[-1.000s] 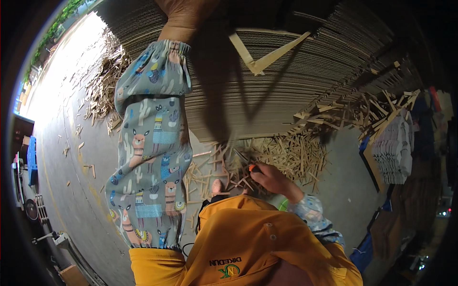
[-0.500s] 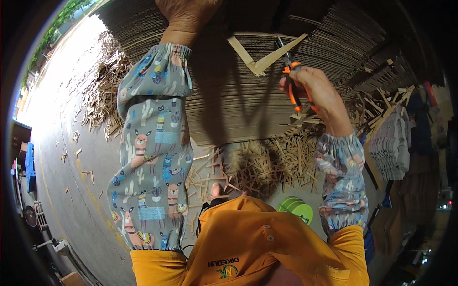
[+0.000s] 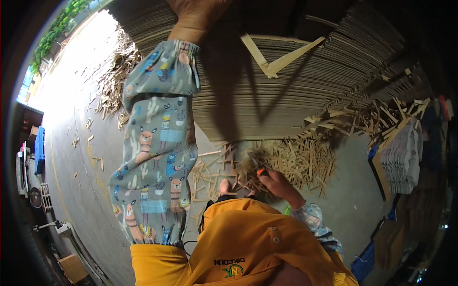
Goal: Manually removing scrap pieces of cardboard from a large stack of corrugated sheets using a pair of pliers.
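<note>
At the top edge my left hand (image 3: 198, 15) reaches over a tall stack of corrugated cardboard (image 3: 281, 107); its fingers lie outside the picture, so I cannot tell their pose. My right hand (image 3: 282, 186) is low, close to my body, closed around pliers. Only a small orange end of the pliers (image 3: 261, 172) shows past the fingers. A V-shaped strip of cardboard (image 3: 273, 70) sticks out from the upper part of the stack, bent down at its middle, with no hand on it.
Cardboard scraps (image 3: 305, 159) lie heaped on the floor below the stack, and another heap (image 3: 114, 78) lies at the far left. More offcuts (image 3: 381, 117) sit at the right beside stacked grey-white pieces (image 3: 403, 159). A green round object (image 3: 287, 210) is mostly hidden behind my right arm.
My right hand, with the pliers, has dropped from the V-shaped strip down toward my body. My left hand stays on the stack. The view has shifted slightly.
</note>
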A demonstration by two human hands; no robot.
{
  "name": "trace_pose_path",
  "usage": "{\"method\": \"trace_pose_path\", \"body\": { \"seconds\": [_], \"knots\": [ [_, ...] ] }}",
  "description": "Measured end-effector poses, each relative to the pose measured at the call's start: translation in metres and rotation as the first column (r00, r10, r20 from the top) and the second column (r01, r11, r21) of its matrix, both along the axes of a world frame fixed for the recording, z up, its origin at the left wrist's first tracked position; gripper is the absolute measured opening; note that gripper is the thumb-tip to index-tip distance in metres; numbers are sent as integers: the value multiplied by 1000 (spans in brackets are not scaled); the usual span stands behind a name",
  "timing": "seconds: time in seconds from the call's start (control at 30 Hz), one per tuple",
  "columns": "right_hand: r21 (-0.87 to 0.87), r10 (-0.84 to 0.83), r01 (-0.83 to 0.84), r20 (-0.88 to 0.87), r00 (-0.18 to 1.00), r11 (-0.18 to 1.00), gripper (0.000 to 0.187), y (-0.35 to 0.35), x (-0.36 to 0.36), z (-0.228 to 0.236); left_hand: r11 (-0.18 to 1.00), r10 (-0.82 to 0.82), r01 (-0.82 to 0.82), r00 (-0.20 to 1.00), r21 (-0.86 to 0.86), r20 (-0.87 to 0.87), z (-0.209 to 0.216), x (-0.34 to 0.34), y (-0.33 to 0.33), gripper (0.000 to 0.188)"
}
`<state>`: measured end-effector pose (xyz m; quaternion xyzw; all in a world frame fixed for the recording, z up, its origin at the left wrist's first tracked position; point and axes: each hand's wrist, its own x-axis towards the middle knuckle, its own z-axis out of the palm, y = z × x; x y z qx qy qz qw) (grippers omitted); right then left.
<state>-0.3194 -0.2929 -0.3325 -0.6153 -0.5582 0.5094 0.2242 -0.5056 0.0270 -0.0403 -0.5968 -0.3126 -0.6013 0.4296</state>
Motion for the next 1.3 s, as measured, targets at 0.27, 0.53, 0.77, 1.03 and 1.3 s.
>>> {"method": "trace_pose_path", "body": {
  "seconds": [0.27,0.53,0.77,1.03,1.3],
  "knots": [
    [-186,-332,287,-288,898,940,33,-44,46,15,967,-217,172,942,-187,-258,-104,-10,-44,54],
    [-314,-372,262,-373,850,913,29,-51,61,21,820,-359,128,874,-558,-327,-121,47,-90,44],
    [-155,-363,328,-438,822,932,30,-44,83,32,693,-324,153,939,-704,-114,-196,15,-169,34],
    [105,-86,139,-396,914,985,31,52,86,86,50,-213,228,953,-972,213,-285,17,-249,49],
    [354,-77,139,-184,980,925,32,141,55,159,-10,-378,754,605,-657,701,-206,64,-197,45]
  ]
}}
